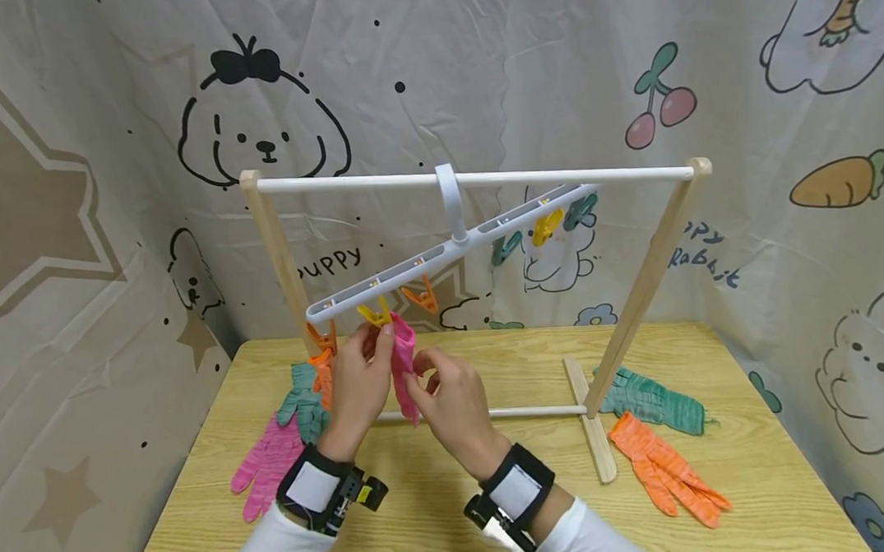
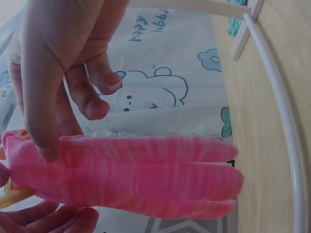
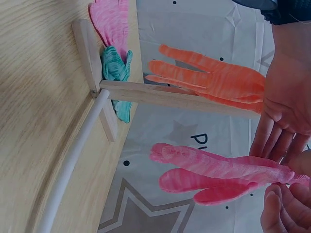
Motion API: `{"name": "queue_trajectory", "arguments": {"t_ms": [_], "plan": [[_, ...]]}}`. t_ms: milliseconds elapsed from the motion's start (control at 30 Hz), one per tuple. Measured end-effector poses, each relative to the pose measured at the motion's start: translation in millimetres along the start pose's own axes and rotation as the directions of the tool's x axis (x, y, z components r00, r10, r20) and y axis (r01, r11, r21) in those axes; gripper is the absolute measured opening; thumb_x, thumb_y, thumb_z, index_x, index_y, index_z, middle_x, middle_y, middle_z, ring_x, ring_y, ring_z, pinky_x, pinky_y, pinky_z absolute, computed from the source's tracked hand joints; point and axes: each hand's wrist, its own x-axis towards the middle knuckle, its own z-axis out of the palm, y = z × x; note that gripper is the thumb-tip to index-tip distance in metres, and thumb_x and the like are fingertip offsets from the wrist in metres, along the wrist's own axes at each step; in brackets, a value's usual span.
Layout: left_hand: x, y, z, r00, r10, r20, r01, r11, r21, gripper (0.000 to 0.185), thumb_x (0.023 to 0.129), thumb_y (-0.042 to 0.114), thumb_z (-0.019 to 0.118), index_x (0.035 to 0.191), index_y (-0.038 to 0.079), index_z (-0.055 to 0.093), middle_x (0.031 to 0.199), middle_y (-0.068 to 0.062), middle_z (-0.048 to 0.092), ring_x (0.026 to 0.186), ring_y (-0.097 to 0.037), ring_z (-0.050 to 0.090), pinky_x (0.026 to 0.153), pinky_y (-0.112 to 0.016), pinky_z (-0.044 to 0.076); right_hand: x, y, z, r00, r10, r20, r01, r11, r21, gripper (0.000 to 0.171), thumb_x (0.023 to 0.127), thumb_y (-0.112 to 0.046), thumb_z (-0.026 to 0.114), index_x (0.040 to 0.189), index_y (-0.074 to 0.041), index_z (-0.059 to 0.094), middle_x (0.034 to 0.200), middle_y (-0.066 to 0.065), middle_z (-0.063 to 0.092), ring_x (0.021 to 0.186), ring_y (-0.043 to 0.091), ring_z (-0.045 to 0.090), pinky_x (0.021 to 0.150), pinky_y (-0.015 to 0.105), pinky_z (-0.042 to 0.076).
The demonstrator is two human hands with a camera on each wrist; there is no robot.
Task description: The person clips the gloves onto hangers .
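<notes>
Left hand [image 1: 358, 378] pinches pink glove [image 1: 404, 364] cuff up at yellow clip [image 1: 374, 313], frame centre; right hand [image 1: 447, 399] loosely curled beside it, apparently holding nothing. Glove hangs fingers-down over worktop [image 1: 436, 482], positioned for the clip.

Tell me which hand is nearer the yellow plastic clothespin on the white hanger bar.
Left. The left hand has its fingertips right at the yellow plastic clothespin, holding the pink knitted glove there; the right hand sits lower, beside the glove.
</notes>
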Motion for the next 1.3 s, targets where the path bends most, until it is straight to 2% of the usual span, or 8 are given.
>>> {"name": "queue_trajectory", "arguments": {"t_ms": [233, 500, 833, 1300], "plan": [[-3.0, -1.9, 1.9, 1.0, -0.015, 0.006, 0.015, 1.0, 0.003, 0.039, 0.106, 0.03, 0.05, 0.125, 0.0, 0.065, 0.118, -0.02, 0.073, 0.109, -0.032, 0.071, 0.093, -0.049, 0.056, -3, 2, -1, 1.0, 0.021, 0.016, -0.021, 1.0, 0.007, 0.013, 0.087, -0.011, 0.077, 0.095, -0.006, 0.069, 0.084, 0.004, 0.073, 0.062, 0.01, 0.061, 0.056, 0.014, 0.046], [-6.6, -7.5, 3.5, 1.0, 0.003, 0.015, -0.003, 1.0, -0.007, 0.037, 0.107, 0.025, 0.05, 0.125, -0.002, 0.066, 0.119, -0.022, 0.072, 0.11, -0.035, 0.071, 0.094, -0.05, 0.057, -7, 6, 1, 0.999, 0.037, 0.033, -0.037, 0.999, -0.011, 0.012, 0.088, -0.013, 0.077, 0.096, -0.007, 0.069, 0.085, 0.004, 0.074, 0.06, 0.008, 0.06, 0.055, 0.013, 0.045], [-16.7, -16.8, 4.3, 0.996, -0.071, 0.054, 0.072, 0.997, -0.026, 0.033, 0.104, 0.023, 0.053, 0.124, 0.001, 0.067, 0.119, -0.02, 0.072, 0.112, -0.032, 0.07, 0.096, -0.048, 0.056, -16, 11, 3, 0.997, 0.051, 0.052, -0.051, 0.999, -0.002, 0.012, 0.088, -0.013, 0.077, 0.096, -0.007, 0.07, 0.084, 0.004, 0.074, 0.057, 0.004, 0.056, 0.051, 0.012, 0.043], [-28.6, -30.3, 10.3, 0.988, -0.121, 0.101, 0.124, 0.992, -0.026, 0.035, 0.104, 0.025, 0.054, 0.128, 0.001, 0.065, 0.122, -0.019, 0.071, 0.115, -0.032, 0.069, 0.099, -0.047, 0.054, -25, 16, 5, 0.992, 0.085, 0.093, -0.086, 0.996, 0.004, 0.015, 0.089, -0.014, 0.076, 0.1, -0.006, 0.07, 0.086, 0.005, 0.073, 0.058, 0.002, 0.053, 0.052, 0.014, 0.045]]}}
